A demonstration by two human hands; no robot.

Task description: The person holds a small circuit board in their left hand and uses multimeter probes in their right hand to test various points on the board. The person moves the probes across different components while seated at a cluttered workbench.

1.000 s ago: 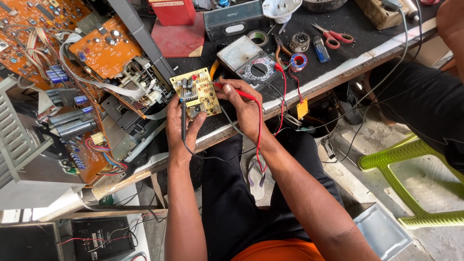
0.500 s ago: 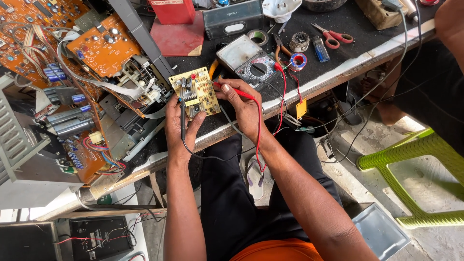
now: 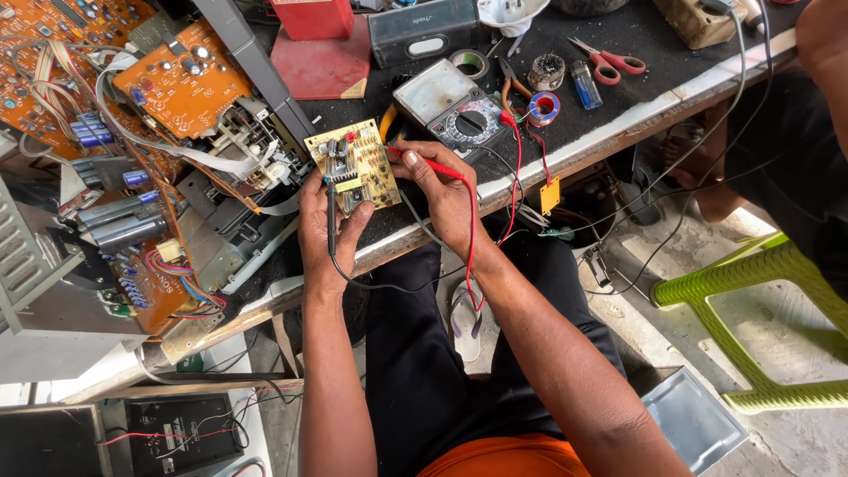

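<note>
Almost nothing is shifting over the last second: both hands are staying planted on the small yellow-green circuit board, so the probing looks like it is holding on one spot rather than moving to a new one.

Left to right:

- Far left, large orange circuit boards are hanging in an opened grey metal chassis, with a pale ribbon cable trailing toward the bench.
- The left hand is propping the small board at the bench edge, fingers curled shut around the black test probe, its tip resting on the board's lower left part.
- The right hand is pinching the red test probe between thumb and fingertips, tip touching the board's right edge.
- Just behind, a grey analogue multimeter is lying on the black bench top, red lead running to it.
- Packages and labels: a red box with a red flat pad in front, a dark rectangular case with a pale oval label, a small yellow tag dangling from the bench edge.
- Right of these, red-handled scissors and a blue lighter.
- Far right, another person's arm and a green plastic chair.
</note>
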